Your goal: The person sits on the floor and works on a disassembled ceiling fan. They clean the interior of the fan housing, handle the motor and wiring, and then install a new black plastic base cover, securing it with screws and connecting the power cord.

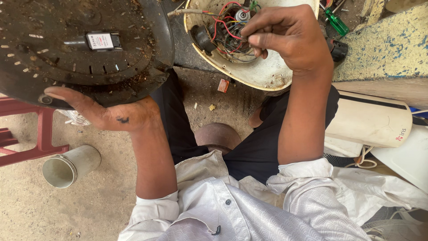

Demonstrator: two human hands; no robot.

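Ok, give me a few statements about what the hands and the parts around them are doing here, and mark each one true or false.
1. The left hand holds the dark round cover by its rim. True.
2. The right hand is pinching a green screwdriver. False: it pinches wires inside the cream housing; the green screwdriver lies apart.
3. A metal can lies on its side on the ground. True.
4. The stool is blue. False: it is red.

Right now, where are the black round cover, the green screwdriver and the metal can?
black round cover (84,67), head view, its dusty inner face
green screwdriver (337,23), head view, its handle
metal can (73,166), head view, its side
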